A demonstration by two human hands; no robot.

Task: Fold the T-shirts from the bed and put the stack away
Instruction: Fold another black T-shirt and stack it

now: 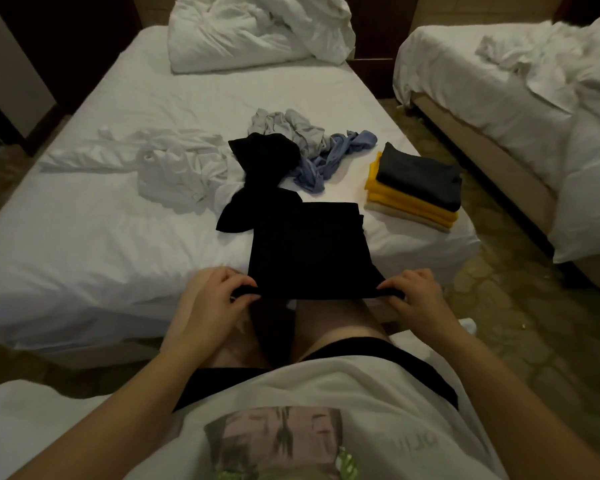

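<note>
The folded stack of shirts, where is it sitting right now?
In the head view, the folded stack sits at the right edge of the bed, just right of the crumpled blue shirt and beyond the black shirt being folded.

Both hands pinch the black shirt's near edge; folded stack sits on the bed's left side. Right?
No. Head view: the folded stack sits on the bed's right side. The left hand and right hand do pinch the black shirt's near edge.
</note>
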